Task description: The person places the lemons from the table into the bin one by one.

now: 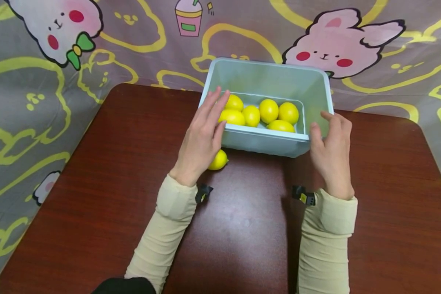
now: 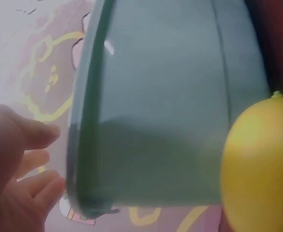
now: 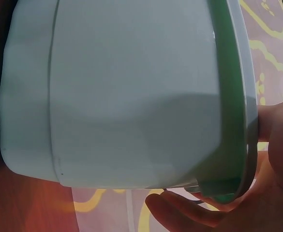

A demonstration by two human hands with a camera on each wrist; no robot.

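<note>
A pale blue-green plastic bin stands at the table's far edge with several yellow lemons inside. My left hand is over its near left corner, fingers extended; in the left wrist view, a small gap separates the fingertips from the rim. Below that hand another lemon lies on the table outside the bin, partly hidden by the hand. My right hand is at the near right corner, thumb and fingers spread around it. In the right wrist view, the thumb meets the rim and the fingers reach along the side wall.
The dark reddish-brown table extends to both sides of the bin and toward me. Right behind it hangs a patterned cloth with cartoon animals.
</note>
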